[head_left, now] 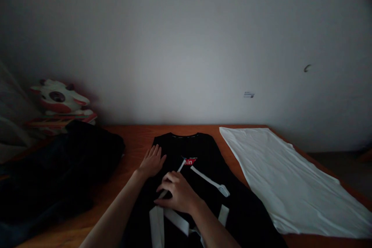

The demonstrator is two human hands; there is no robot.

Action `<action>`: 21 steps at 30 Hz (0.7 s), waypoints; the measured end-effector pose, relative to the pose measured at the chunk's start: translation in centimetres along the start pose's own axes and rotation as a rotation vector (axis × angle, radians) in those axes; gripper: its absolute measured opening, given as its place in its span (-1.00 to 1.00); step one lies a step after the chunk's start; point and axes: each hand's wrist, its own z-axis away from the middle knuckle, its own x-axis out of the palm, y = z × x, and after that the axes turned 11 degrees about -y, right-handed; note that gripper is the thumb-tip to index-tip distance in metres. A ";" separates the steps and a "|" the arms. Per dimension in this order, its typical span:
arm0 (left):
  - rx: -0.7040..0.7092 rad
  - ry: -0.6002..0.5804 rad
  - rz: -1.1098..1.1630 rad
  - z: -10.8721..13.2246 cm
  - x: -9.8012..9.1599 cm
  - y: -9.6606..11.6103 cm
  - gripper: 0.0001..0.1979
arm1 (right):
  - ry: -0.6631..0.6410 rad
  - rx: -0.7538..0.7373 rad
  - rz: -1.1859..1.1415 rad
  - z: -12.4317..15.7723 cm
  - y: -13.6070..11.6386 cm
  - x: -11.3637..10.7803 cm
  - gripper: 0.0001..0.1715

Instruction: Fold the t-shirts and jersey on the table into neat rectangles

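Observation:
A black shirt (203, 145) lies spread on the wooden table, its neckline toward the wall. It has a small red label print (190, 161) on the chest and white strips (207, 178) across the front; whether these are printed or attached I cannot tell. My left hand (152, 161) rests flat along the shirt's left edge near the shoulder, fingers stretched out. Over the middle of the shirt is my right hand (178, 192), fingers bent and thumb apart from them. A white strip shows in the gap between, and no grip on it is visible.
A white cloth (279, 174) lies flat on the right of the wooden table (136, 135). Dark clothing (95, 155) is heaped at the left. Behind it, a cow-shaped figure (62, 95) sits on stacked books (66, 119). A pale wall (180, 54) borders the far edge.

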 end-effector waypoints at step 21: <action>-0.227 0.042 -0.062 -1.4 0.0 5.5 -0.27 | 0.268 0.011 -0.012 -0.3 -0.5 -0.6 -0.47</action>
